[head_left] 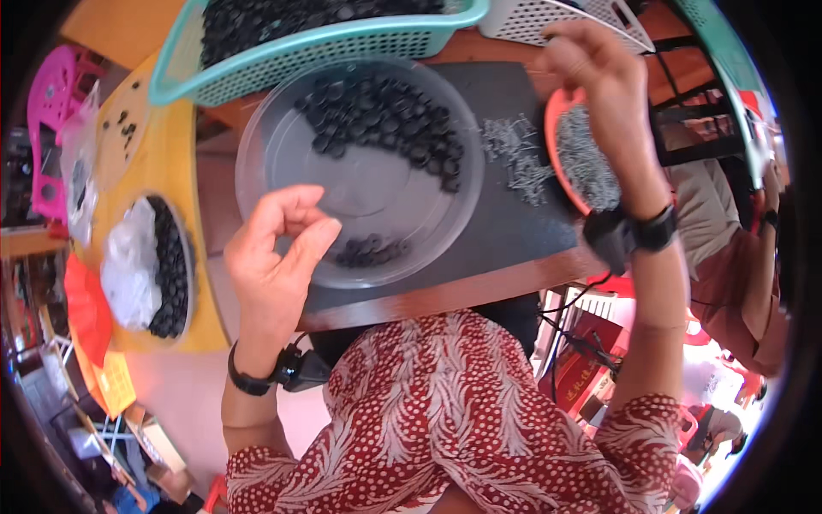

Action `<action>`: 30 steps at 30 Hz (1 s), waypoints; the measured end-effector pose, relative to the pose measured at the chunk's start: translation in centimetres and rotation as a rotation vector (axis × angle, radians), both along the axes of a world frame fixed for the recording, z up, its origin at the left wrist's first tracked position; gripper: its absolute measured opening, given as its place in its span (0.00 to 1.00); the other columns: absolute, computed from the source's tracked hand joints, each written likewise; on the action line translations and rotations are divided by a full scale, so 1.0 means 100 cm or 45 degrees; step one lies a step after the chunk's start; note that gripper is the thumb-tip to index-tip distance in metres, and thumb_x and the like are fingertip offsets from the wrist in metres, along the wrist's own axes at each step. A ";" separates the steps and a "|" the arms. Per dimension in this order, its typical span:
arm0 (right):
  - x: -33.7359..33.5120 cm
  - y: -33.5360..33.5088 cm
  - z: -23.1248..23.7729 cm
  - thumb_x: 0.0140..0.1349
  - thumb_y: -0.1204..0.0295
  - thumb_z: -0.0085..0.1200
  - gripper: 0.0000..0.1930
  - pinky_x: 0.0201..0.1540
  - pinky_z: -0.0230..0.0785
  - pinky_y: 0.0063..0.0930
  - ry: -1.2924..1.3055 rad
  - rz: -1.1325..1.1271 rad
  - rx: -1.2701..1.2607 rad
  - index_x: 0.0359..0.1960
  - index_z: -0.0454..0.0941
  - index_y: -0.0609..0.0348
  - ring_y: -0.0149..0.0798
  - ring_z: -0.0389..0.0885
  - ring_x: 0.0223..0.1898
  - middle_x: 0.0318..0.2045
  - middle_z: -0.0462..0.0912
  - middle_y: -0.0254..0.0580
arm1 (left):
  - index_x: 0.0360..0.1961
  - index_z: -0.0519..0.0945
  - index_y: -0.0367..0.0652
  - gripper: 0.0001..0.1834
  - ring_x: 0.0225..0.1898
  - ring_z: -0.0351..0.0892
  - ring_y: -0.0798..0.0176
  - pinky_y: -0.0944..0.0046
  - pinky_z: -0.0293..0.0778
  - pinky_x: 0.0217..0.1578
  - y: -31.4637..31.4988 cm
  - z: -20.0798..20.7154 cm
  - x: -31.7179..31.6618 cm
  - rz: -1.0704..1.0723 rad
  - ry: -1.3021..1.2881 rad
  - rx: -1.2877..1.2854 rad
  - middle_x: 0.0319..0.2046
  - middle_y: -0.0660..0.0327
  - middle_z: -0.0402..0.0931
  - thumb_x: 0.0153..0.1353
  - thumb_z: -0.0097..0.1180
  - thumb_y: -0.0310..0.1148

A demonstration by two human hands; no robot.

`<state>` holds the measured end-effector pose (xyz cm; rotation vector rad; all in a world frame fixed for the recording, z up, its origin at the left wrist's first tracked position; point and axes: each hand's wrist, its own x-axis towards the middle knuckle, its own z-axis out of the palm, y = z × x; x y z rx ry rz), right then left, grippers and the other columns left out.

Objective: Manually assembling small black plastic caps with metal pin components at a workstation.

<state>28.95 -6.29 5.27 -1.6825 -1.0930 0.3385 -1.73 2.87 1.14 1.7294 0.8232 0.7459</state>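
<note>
My left hand [276,248] hovers at the near left rim of a round clear plastic basin [351,184]. Its thumb and index fingertip are apart, with nothing seen between them. Inside the basin, a large spread of small black round caps [390,124] lies at the far side and a smaller group of black pieces [372,250] at the near side. My right hand [604,77] is raised beyond an orange bowl [555,158] of grey screws [586,158], near a white basket. Its fingers are curled together; a small dark spot shows at the fingertips, too small to name.
Loose screws [520,158] lie on the dark board [531,227] between basin and bowl. Behind stand a teal basket [325,64] full of black pieces and the white basket [556,21]. A yellow table [210,283] at left bears another container of black pieces [171,274]. Someone sits at right.
</note>
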 end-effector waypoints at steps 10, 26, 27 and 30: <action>0.114 0.059 0.003 0.53 0.79 0.50 0.03 0.20 0.62 0.20 -0.504 -0.294 0.103 0.24 0.74 0.66 0.26 0.71 0.19 0.15 0.73 0.34 | 0.37 0.78 0.34 0.09 0.28 0.74 0.71 0.73 0.70 0.31 0.003 -0.006 0.003 -0.199 0.203 0.182 0.27 0.61 0.76 0.52 0.58 0.20; 0.103 0.065 0.006 0.51 0.68 0.55 0.17 0.42 0.71 0.39 -1.021 -0.420 -0.206 0.38 0.77 0.70 0.52 0.80 0.36 0.32 0.80 0.60 | 0.25 0.74 0.37 0.09 0.27 0.70 0.52 0.57 0.65 0.28 0.009 -0.010 0.030 -0.598 0.516 0.828 0.21 0.55 0.68 0.40 0.60 0.21; 0.094 0.059 0.003 0.52 0.70 0.54 0.15 0.39 0.71 0.37 -0.980 -0.338 -0.055 0.36 0.76 0.71 0.48 0.80 0.34 0.30 0.80 0.56 | 0.25 0.74 0.37 0.09 0.27 0.70 0.52 0.57 0.65 0.28 0.009 -0.011 0.031 -0.596 0.520 0.821 0.21 0.55 0.68 0.40 0.60 0.21; 0.046 0.021 0.008 0.54 0.73 0.51 0.09 0.32 0.67 0.31 -1.003 -0.162 0.051 0.30 0.76 0.70 0.42 0.77 0.27 0.23 0.78 0.48 | 0.24 0.72 0.37 0.09 0.27 0.70 0.51 0.57 0.65 0.29 0.012 -0.008 0.032 -0.615 0.494 0.787 0.21 0.55 0.69 0.40 0.60 0.20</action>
